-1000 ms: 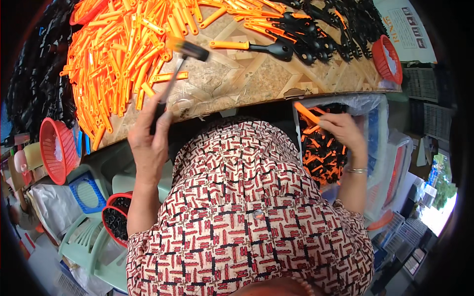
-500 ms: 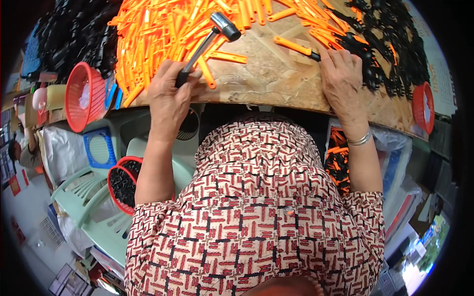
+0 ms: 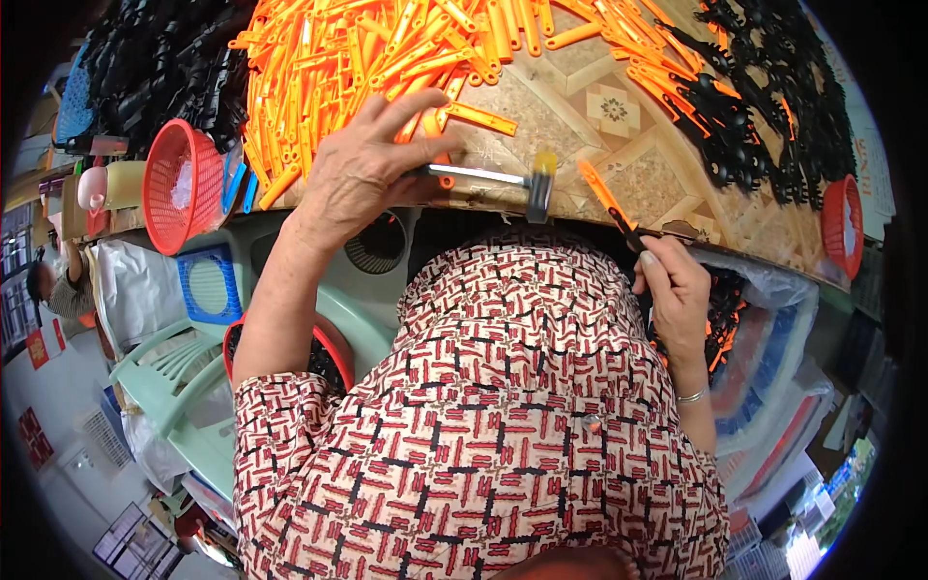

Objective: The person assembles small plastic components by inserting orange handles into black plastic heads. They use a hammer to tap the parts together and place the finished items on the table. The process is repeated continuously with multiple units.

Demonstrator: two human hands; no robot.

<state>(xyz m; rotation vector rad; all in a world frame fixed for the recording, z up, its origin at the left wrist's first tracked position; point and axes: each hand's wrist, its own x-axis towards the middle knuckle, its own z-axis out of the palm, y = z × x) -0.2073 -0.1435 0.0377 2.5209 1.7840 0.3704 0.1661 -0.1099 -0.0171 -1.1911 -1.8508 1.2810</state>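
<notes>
My left hand (image 3: 358,169) is over the table's near edge, with thumb and fingers spread around the end of a loose orange plastic strip (image 3: 431,126). Beside that hand lies a small mallet (image 3: 478,174) with a metal shaft and a black and yellow head; its grip is partly hidden under the hand. My right hand (image 3: 675,290), just off the table's front edge, pinches the black end of an orange-and-black handle piece (image 3: 606,193), whose orange end points up and left over the tabletop.
Many orange strips (image 3: 319,87) are heaped at the back left. Finished-looking black and orange pieces (image 3: 744,126) pile up at the right. Black parts (image 3: 164,68) lie far left. Red baskets (image 3: 182,198) stand at both table ends, and a green chair (image 3: 184,377) is at lower left.
My left hand has let go of the mallet, which now lies near the table edge. My right hand has drawn the orange-and-black handle piece toward me, off the tabletop.
</notes>
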